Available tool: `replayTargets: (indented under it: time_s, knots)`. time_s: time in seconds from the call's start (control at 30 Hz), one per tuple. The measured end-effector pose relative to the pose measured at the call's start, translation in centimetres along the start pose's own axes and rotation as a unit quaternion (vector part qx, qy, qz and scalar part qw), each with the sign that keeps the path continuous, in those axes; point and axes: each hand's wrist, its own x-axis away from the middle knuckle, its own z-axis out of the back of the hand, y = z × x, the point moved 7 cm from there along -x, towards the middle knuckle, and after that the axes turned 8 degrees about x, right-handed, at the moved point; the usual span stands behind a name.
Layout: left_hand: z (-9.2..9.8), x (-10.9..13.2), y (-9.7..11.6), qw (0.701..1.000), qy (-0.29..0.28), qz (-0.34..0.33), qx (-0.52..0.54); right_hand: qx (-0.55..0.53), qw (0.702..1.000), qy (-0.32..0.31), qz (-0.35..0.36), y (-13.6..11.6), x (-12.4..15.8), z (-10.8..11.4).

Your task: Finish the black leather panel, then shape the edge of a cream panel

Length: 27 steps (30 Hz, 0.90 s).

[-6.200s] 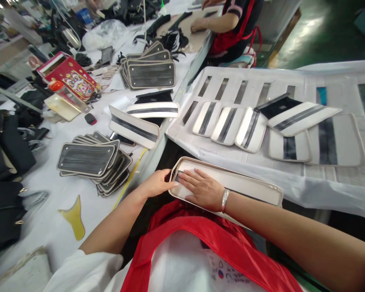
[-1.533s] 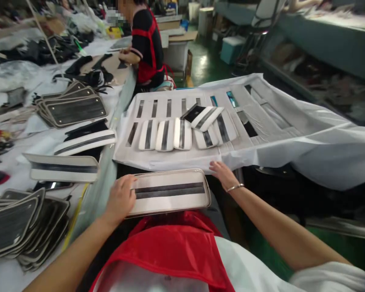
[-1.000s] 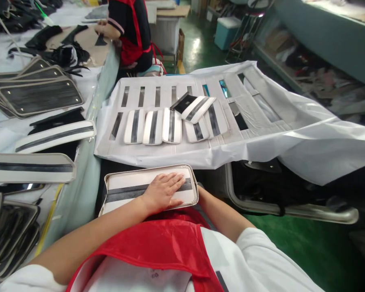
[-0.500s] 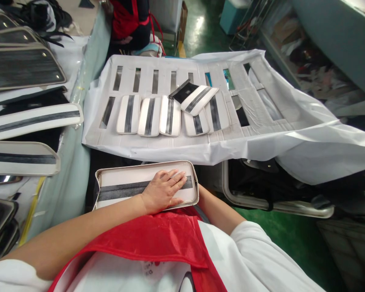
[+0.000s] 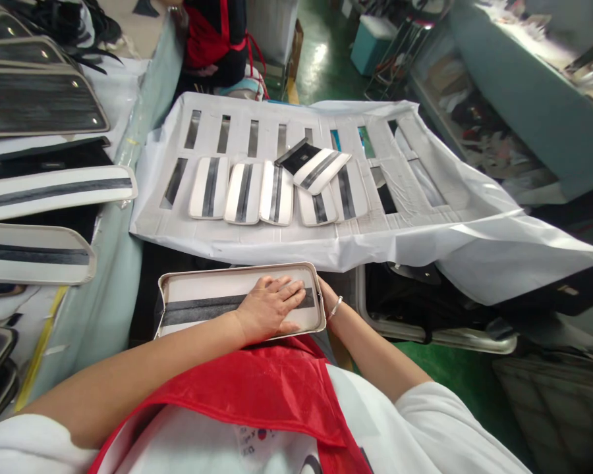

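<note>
In front of my apron lies a long white panel [image 5: 192, 289] with a dark grey stripe and a raised, pale rim. My left hand [image 5: 271, 304] rests flat on the right half of its face, fingers spread across the stripe. At the panel's right end is my right hand [image 5: 329, 297], with a bracelet at the wrist; its fingers are hidden behind the rim, so their grip cannot be seen.
Beyond, a white-covered slotted board [image 5: 257, 230] bears several smaller striped white pieces [image 5: 209, 191] and one with a black flap [image 5: 304, 155]. At left, a table holds more striped panels [image 5: 54, 191] and dark ones [image 5: 39, 99]. Another person [image 5: 212, 39] is at the back.
My right hand has come into sight at the panel's right end, where only the forearm showed before. My left hand stays flat on the panel. The view has shifted slightly.
</note>
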Motion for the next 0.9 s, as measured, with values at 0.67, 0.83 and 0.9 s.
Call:
replayTargets:
  time_s: [0.67, 0.83, 0.9]
  knots:
    - [-0.1, 0.8, -0.3, 0.999, 0.020, -0.001, 0.029, 0.569, 0.801, 0.172, 0.064, -4.0, 5.7, 2.3]
    - [0.0, 0.7, -0.5, 0.999, 0.015, 0.003, 0.037, 0.609, 0.762, 0.207, 0.075, -4.2, 5.9, 1.9]
    - [0.1, 0.6, -0.6, 0.999, 0.015, 0.006, 0.039, 0.630, 0.747, 0.200, 0.075, -4.4, 5.8, 1.6]
